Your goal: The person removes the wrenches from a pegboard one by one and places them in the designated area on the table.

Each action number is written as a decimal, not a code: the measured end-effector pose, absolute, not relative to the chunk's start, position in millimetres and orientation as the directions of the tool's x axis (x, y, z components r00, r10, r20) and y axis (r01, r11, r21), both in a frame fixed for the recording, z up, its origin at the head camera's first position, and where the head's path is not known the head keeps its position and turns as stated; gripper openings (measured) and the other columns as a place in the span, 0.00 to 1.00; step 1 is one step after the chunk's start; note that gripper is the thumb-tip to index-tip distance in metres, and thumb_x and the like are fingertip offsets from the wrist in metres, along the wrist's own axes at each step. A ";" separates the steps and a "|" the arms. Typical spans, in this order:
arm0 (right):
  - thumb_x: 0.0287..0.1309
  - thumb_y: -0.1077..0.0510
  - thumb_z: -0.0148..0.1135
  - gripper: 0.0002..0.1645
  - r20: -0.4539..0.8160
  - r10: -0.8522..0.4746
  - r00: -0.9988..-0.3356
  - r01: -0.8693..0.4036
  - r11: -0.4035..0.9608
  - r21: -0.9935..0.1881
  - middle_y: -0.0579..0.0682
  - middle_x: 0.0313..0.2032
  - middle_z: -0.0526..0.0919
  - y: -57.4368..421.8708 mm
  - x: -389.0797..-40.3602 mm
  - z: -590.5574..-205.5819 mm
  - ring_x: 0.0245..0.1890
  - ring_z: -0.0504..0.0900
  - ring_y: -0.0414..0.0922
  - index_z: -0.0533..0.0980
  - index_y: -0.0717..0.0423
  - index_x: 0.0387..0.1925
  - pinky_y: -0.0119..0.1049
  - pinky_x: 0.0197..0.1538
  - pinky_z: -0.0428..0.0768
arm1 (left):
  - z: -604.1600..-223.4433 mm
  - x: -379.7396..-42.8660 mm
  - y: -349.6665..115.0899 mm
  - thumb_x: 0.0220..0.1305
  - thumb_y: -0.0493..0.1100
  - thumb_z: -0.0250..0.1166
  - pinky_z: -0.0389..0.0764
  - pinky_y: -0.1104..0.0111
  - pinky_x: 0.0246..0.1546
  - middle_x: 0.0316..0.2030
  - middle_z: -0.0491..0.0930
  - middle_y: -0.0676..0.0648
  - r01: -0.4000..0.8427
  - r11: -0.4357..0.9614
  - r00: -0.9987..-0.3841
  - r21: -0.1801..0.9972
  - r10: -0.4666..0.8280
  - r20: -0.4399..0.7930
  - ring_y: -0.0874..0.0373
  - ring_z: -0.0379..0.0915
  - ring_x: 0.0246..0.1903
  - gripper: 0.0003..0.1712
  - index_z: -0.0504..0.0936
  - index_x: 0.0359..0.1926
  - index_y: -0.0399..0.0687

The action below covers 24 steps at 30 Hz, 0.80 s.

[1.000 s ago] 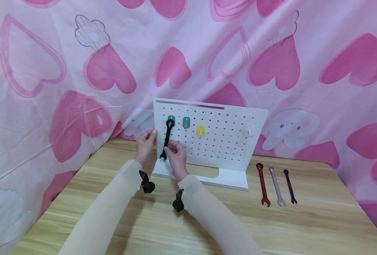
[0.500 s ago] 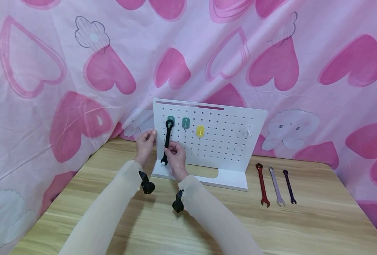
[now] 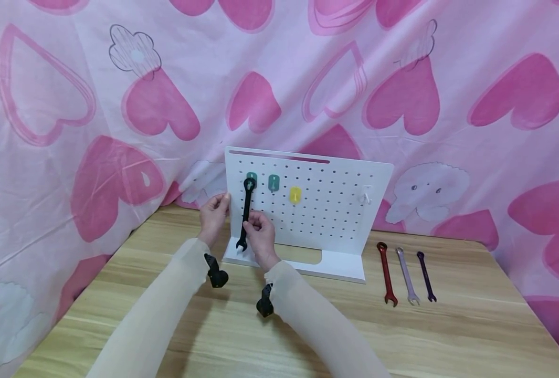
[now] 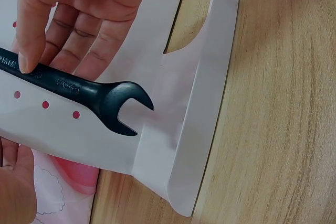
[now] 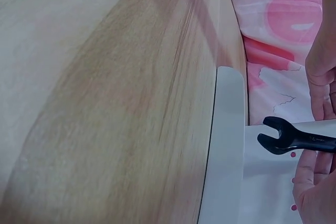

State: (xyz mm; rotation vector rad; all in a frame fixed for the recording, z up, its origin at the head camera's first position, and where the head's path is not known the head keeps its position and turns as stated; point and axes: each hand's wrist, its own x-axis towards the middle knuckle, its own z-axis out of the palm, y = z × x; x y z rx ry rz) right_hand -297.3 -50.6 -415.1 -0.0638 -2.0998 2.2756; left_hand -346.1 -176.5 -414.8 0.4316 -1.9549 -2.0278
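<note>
A black combination wrench (image 3: 246, 210) stands nearly upright at the left of the white pegboard (image 3: 326, 210). Its ring end lies over the left green hook (image 3: 252, 177); whether the hook passes through the ring is hard to tell. My right hand (image 3: 261, 233) pinches the wrench's shaft between thumb and fingers. In the left wrist view, the open jaw of the wrench (image 4: 118, 106) points toward the board's base (image 4: 197, 108). My left hand (image 3: 214, 215) grips the pegboard's left edge with thumb and fingertips. Part of that hand (image 5: 323, 72) also shows in the right wrist view.
Another green hook (image 3: 273, 182), a yellow hook (image 3: 295, 195) and a clear hook (image 3: 366, 195) are on the board. Red (image 3: 386, 274), silver (image 3: 408, 276) and dark purple (image 3: 426, 276) wrenches lie on the wooden table (image 3: 459, 325) at right. A pink heart-patterned cloth (image 3: 166, 105) hangs behind.
The black wrench's lower end has come down a little in my right hand, while its ring end stays at the green hook. My left hand keeps its place at the board's edge.
</note>
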 end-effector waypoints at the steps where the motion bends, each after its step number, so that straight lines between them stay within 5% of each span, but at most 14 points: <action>1: 0.58 0.66 0.60 0.11 0.003 0.059 -0.998 -0.007 -0.081 -0.997 0.49 0.36 0.79 -50.1 -296.6 -415.1 0.35 0.76 0.40 0.78 0.51 0.42 0.30 0.38 0.79 | -424.9 -353.3 -179.7 0.61 0.59 0.61 0.80 0.67 0.50 0.48 0.80 0.46 0.020 -0.041 -0.915 0.999 -0.404 0.001 0.58 0.75 0.44 0.24 0.80 0.50 0.48; 5: 0.58 0.65 0.60 0.11 0.015 0.049 -0.999 -0.019 -0.082 -0.996 0.49 0.36 0.79 -48.4 -292.8 -414.4 0.35 0.76 0.41 0.79 0.51 0.41 0.32 0.39 0.80 | -446.9 -368.6 -187.7 0.55 0.66 0.62 0.81 0.74 0.44 0.46 0.81 0.53 0.028 -0.048 -0.920 0.998 -0.392 0.007 0.62 0.76 0.43 0.26 0.81 0.48 0.57; 12: 0.60 0.63 0.60 0.10 0.040 0.016 -0.999 -0.041 -0.085 -0.996 0.48 0.35 0.79 -46.6 -288.2 -413.9 0.34 0.78 0.40 0.78 0.51 0.43 0.33 0.39 0.82 | -398.3 -332.8 -172.2 0.65 0.56 0.57 0.77 0.67 0.54 0.51 0.78 0.43 -0.032 0.002 -0.917 0.999 -0.397 -0.029 0.57 0.73 0.47 0.24 0.78 0.52 0.44; 24: 0.57 0.64 0.62 0.14 -0.007 -0.017 -1.000 0.008 -0.073 -0.997 0.47 0.36 0.79 -38.8 -281.4 -405.0 0.36 0.78 0.40 0.77 0.48 0.44 0.36 0.41 0.84 | -394.8 -329.6 -169.9 0.66 0.55 0.57 0.78 0.69 0.50 0.45 0.77 0.46 -0.032 0.003 -0.916 0.999 -0.400 -0.028 0.62 0.70 0.40 0.23 0.78 0.51 0.43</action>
